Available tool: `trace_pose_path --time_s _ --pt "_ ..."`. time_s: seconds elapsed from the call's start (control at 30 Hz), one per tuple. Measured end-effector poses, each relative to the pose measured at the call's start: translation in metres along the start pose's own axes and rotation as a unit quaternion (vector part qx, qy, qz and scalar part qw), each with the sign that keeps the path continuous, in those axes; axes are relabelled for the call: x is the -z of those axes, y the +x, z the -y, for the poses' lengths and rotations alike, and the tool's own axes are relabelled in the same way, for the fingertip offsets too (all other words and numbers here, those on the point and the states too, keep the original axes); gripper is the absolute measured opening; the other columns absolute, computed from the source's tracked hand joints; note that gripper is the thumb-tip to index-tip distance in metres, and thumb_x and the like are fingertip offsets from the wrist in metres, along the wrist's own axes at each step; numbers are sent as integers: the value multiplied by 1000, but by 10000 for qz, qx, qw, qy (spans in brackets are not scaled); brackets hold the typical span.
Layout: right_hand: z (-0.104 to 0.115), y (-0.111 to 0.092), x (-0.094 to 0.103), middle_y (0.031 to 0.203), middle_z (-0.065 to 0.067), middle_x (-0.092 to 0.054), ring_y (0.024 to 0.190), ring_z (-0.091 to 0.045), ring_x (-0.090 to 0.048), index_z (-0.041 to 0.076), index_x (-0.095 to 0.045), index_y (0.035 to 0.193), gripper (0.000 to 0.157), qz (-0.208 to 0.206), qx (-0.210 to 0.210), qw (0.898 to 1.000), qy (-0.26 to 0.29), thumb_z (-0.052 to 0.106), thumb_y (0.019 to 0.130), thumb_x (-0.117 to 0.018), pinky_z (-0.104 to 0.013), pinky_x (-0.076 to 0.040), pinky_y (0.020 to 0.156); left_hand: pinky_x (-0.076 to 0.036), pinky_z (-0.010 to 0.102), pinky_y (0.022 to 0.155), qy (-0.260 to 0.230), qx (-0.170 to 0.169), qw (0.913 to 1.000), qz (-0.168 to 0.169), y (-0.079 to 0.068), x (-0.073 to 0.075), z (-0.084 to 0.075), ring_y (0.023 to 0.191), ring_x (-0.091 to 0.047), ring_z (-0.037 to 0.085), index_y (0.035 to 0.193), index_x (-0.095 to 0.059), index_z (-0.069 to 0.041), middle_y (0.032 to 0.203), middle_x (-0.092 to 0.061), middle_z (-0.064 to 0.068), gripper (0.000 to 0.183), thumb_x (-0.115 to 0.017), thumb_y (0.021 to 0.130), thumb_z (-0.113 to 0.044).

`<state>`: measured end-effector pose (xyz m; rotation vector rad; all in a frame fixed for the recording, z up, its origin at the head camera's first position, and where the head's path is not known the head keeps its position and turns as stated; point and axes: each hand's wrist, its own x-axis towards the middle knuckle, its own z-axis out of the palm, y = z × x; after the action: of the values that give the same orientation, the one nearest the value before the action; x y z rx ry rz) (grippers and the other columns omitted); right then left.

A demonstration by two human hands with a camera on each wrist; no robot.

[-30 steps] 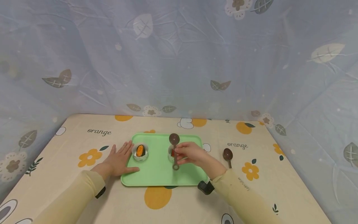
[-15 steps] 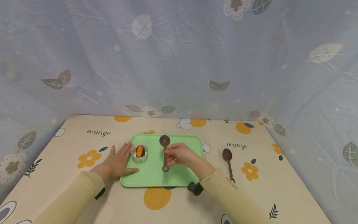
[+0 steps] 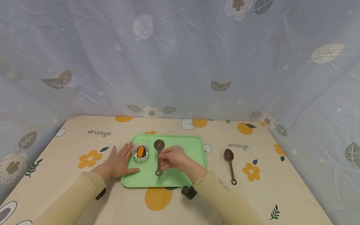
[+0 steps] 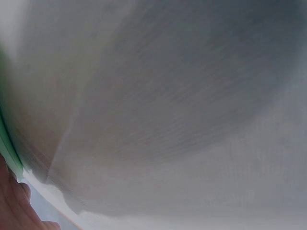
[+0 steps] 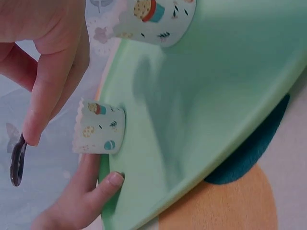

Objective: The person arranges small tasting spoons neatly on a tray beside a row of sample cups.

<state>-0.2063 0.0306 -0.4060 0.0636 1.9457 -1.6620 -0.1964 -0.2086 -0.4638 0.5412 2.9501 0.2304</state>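
Note:
My right hand (image 3: 174, 157) pinches a dark brown measuring spoon (image 3: 159, 160) by its handle, bowl pointing away, above the light green tray (image 3: 180, 179). The spoon's ring end shows low in the right wrist view. My left hand (image 3: 116, 162) rests at the tray's left edge with fingers spread, thumb over the rim. Beside it stands a paper cup (image 3: 141, 159) holding an orange-and-black piece (image 3: 141, 152) that looks like toy sushi. A second patterned paper cup (image 5: 153, 24) appears in the right wrist view; my right hand hides it in the head view.
Another brown measuring spoon (image 3: 230, 165) lies on the patterned tablecloth (image 3: 267, 193) right of the tray. A hanging grey-blue cloth (image 3: 180, 62) closes off the back and sides. The left wrist view shows mostly blurred cloth.
My right hand has carried the measuring spoon leftward across the tray and slightly nearer to me, away from the second cup towards the left one. The left hand has stayed in place.

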Motion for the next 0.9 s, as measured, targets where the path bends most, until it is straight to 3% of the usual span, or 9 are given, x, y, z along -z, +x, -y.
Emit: trace_pose_path --time_s 0.37,0.9 --pt "-10 9 -12 67 -6 -58 55 -13 -58 -6 -58 104 15 55 -46 10000 -1 3 93 -53 -30 -58 60 -9 69 107 37 27 10000 33 1 0 1 141 -18 42 145 -21 7 154 -15 25 107 -53 78 -70" --pt "-22 11 -23 61 -5 -54 49 -12 -56 -5 -60 96 11 -265 -15 9995 -191 3 92 -54 -31 -57 56 -7 69 108 -40 3 10000 -18 0 0 0 141 -17 41 145 -21 8 154 -14 24 106 -54 78 -69"
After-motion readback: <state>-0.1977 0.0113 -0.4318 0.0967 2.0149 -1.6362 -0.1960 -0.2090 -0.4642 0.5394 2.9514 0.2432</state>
